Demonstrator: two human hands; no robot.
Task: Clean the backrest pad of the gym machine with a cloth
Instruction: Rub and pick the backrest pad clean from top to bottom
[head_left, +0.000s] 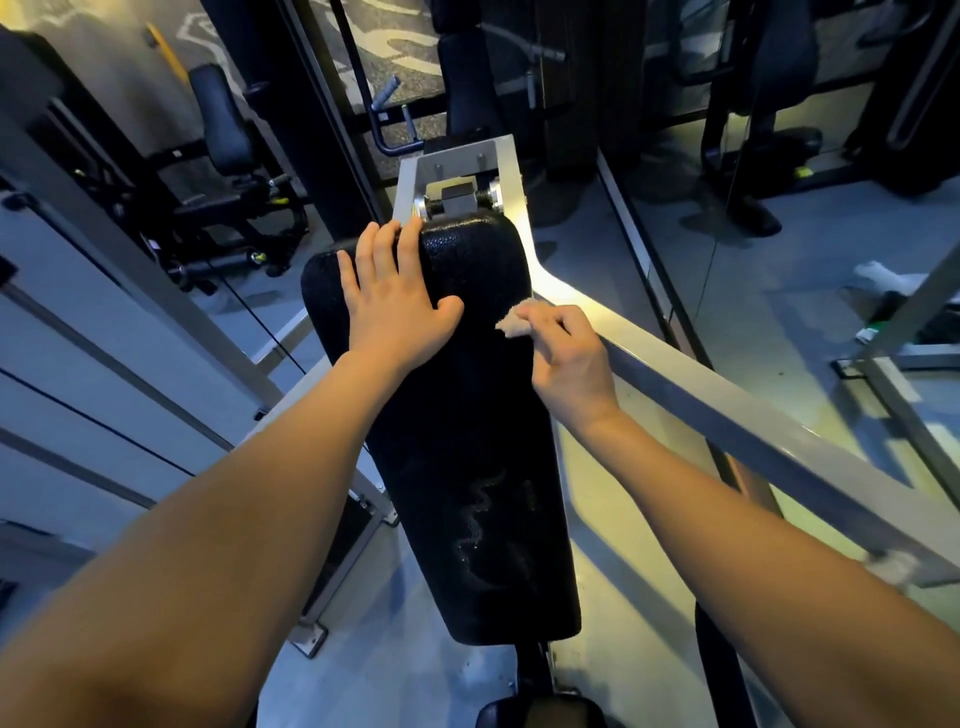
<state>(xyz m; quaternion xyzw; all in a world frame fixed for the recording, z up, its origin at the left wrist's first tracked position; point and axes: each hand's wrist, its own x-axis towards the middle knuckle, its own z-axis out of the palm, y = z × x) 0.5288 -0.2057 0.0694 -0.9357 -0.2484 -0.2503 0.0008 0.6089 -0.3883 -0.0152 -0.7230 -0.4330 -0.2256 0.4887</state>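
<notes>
Black padded backrest pad (457, 441) sat dead centre, left hand (400, 306) spread flat at its twelve o'clock end, seemingly bracing it, while right hand (569, 364)'s grip pinched the cloth (514, 323) at two o'clock.

Your backrest pad (467, 415) is black upholstery with a fine pebbled grain. It looks glossy where light hits its far end and duller toward the near end, where a pale, squiggly smear marks the surface. The cloth (511, 325) looks soft, pale and slightly fuzzy. The frame (727, 410) beside the pad is smooth grey-painted metal with a satin sheen, and the pivot hardware (457, 200) is bare, shiny metal.
</notes>
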